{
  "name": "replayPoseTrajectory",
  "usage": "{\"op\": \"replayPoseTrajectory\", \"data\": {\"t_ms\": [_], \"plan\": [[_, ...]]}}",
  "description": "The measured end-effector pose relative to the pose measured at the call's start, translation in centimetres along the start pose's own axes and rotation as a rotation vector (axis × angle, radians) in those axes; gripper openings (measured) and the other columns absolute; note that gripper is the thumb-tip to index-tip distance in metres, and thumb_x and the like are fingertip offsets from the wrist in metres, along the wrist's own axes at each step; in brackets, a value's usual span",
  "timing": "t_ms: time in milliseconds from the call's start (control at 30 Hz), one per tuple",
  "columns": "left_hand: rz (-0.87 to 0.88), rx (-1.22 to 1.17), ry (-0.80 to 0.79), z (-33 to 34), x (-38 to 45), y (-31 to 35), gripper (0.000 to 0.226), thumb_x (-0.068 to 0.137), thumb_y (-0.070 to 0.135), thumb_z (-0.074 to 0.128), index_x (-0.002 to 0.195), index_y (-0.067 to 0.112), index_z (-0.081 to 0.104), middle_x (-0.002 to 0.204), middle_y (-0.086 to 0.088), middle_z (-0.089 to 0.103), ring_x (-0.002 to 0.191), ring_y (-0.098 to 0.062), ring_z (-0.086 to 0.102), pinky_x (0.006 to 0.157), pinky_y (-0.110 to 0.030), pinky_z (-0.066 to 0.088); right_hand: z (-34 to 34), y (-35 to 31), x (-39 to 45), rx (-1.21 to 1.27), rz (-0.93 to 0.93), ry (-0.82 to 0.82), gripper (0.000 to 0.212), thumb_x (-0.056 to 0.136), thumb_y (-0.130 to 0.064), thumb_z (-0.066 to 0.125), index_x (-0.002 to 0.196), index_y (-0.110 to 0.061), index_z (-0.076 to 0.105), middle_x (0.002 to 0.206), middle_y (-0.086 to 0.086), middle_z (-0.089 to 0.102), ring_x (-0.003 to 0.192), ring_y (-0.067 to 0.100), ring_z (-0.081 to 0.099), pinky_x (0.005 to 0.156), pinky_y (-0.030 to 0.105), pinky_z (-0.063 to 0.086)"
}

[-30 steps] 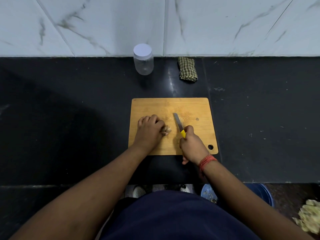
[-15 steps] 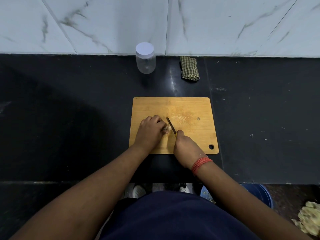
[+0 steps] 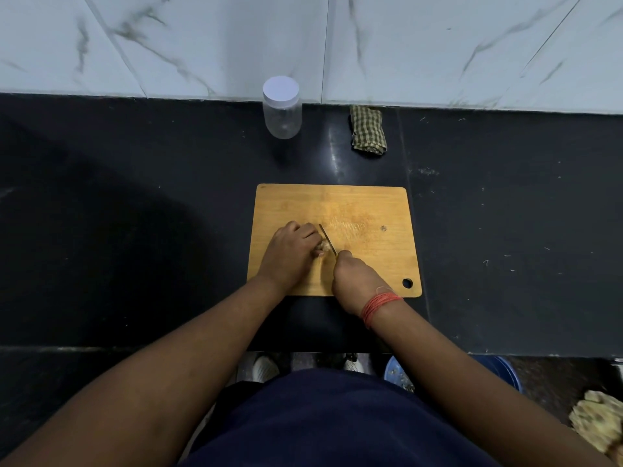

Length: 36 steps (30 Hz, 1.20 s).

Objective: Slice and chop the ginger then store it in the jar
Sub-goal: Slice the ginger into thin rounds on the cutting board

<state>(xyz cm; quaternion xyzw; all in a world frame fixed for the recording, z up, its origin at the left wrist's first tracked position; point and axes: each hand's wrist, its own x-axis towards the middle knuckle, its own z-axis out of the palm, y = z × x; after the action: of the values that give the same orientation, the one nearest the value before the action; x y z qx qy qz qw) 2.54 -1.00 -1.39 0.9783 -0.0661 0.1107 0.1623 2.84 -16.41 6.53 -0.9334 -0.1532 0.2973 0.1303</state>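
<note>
A wooden cutting board [image 3: 367, 207] lies on the black counter. My left hand [image 3: 290, 252] grips a pale piece of ginger [image 3: 324, 246] on the board, most of it hidden under my fingers. My right hand [image 3: 357, 278] holds a knife [image 3: 327, 238] with a yellow handle, its blade edge-on and pressed against the right side of the ginger. A clear plastic jar [image 3: 282, 109] with a white lid on it stands upright at the back of the counter, against the wall.
A folded green checked cloth [image 3: 368, 132] lies right of the jar at the wall. Below the counter edge a blue bucket [image 3: 499, 372] stands at the right, with a pale crumpled lump [image 3: 596, 423] beside it. The marble wall closes off the back.
The knife blade has turned from lying flat to edge-on and moved left against the ginger. My right hand has shifted left and slightly forward. My left hand still holds the ginger.
</note>
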Motion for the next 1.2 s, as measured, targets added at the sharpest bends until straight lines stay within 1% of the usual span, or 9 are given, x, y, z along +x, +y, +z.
{"op": "replayPoseTrajectory", "data": {"t_ms": [267, 467, 600, 667, 767, 833, 933, 1033, 1200], "plan": [[-0.034, 0.014, 0.005, 0.1, 0.0, 0.1, 0.010, 0.087, 0.021, 0.071, 0.094, 0.014, 0.070, 0.099, 0.000, 0.065, 0.079, -0.024, 0.051, 0.068, -0.038, 0.049, 0.1, -0.4, 1.3, -0.056, 0.047, -0.005, 0.036, 0.094, 0.006, 0.034, 0.129, 0.008, 0.039, 0.119, 0.023, 0.062, 0.108, 0.036, 0.063, 0.080, 0.035, 0.048], [-0.071, -0.017, 0.010, 0.1, -0.1, 0.4, 0.013, 0.084, 0.023, 0.074, 0.092, 0.014, 0.070, 0.097, 0.000, 0.064, 0.074, -0.024, 0.049, 0.065, -0.036, 0.047, 0.3, 0.6, 0.9, -0.034, 0.061, -0.046, 0.035, 0.090, 0.008, 0.031, 0.122, 0.000, 0.041, 0.115, 0.023, 0.062, 0.104, 0.038, 0.062, 0.073, 0.034, 0.041], [-0.073, -0.008, 0.005, 0.2, 0.0, 0.5, 0.011, 0.085, 0.021, 0.072, 0.092, 0.014, 0.069, 0.096, 0.000, 0.063, 0.075, -0.023, 0.048, 0.065, -0.037, 0.047, 0.4, 0.6, 1.0, -0.033, 0.061, -0.046, 0.039, 0.090, 0.008, 0.033, 0.128, 0.002, 0.039, 0.116, 0.023, 0.061, 0.105, 0.038, 0.062, 0.074, 0.035, 0.042], [-0.068, -0.008, 0.011, 0.2, -0.1, 0.5, 0.008, 0.086, 0.020, 0.066, 0.092, 0.014, 0.068, 0.096, 0.000, 0.063, 0.075, -0.022, 0.045, 0.066, -0.038, 0.047, 0.5, 0.5, 1.2, -0.047, 0.036, -0.031, 0.044, 0.091, 0.007, 0.034, 0.135, 0.007, 0.034, 0.118, 0.023, 0.061, 0.107, 0.036, 0.062, 0.076, 0.034, 0.044], [-0.069, -0.010, 0.006, 0.3, -0.1, 0.6, 0.023, 0.089, 0.026, 0.050, 0.095, 0.014, 0.069, 0.099, 0.001, 0.064, 0.076, -0.020, 0.043, 0.067, -0.037, 0.046, 0.6, 0.5, 1.2, -0.060, 0.010, -0.033, 0.046, 0.094, 0.006, 0.034, 0.139, 0.010, 0.028, 0.121, 0.024, 0.060, 0.109, 0.035, 0.062, 0.079, 0.034, 0.045], [-0.075, -0.015, 0.011, 0.3, -0.2, 0.6, 0.025, 0.089, 0.026, 0.048, 0.094, 0.014, 0.069, 0.098, 0.001, 0.064, 0.075, -0.022, 0.045, 0.066, -0.038, 0.047, 0.7, 0.5, 1.2, -0.062, 0.019, -0.039, 0.046, 0.094, 0.005, 0.032, 0.140, 0.009, 0.027, 0.123, 0.025, 0.059, 0.111, 0.035, 0.061, 0.082, 0.035, 0.045], [-0.089, -0.024, 0.004, 0.2, -0.1, 0.7, 0.026, 0.089, 0.026, 0.047, 0.094, 0.014, 0.069, 0.098, 0.000, 0.064, 0.075, -0.023, 0.046, 0.066, -0.039, 0.048, 0.8, 0.7, 1.2, -0.035, 0.026, -0.040, 0.044, 0.092, 0.008, 0.034, 0.135, 0.007, 0.032, 0.117, 0.024, 0.061, 0.104, 0.036, 0.062, 0.073, 0.035, 0.042], [-0.142, -0.034, 0.003, -0.1, -0.2, 1.2, 0.018, 0.089, 0.023, 0.057, 0.095, 0.014, 0.071, 0.099, 0.000, 0.064, 0.077, -0.023, 0.047, 0.066, -0.034, 0.045, 1.2, 1.3, 0.7, -0.009, 0.006, -0.036, 0.036, 0.088, 0.010, 0.035, 0.123, 0.000, 0.038, 0.105, 0.022, 0.064, 0.092, 0.035, 0.063, 0.068, 0.036, 0.042], [-0.200, -0.052, -0.008, -0.2, -0.3, 1.6, 0.011, 0.087, 0.022, 0.071, 0.094, 0.013, 0.070, 0.101, 0.000, 0.063, 0.085, -0.024, 0.050, 0.069, -0.032, 0.044, 2.3, 2.9, -1.1, 0.017, -0.009, -0.048, 0.039, 0.088, 0.010, 0.032, 0.125, -0.003, 0.034, 0.096, 0.018, 0.063, 0.080, 0.032, 0.057, 0.066, 0.035, 0.039]]}}
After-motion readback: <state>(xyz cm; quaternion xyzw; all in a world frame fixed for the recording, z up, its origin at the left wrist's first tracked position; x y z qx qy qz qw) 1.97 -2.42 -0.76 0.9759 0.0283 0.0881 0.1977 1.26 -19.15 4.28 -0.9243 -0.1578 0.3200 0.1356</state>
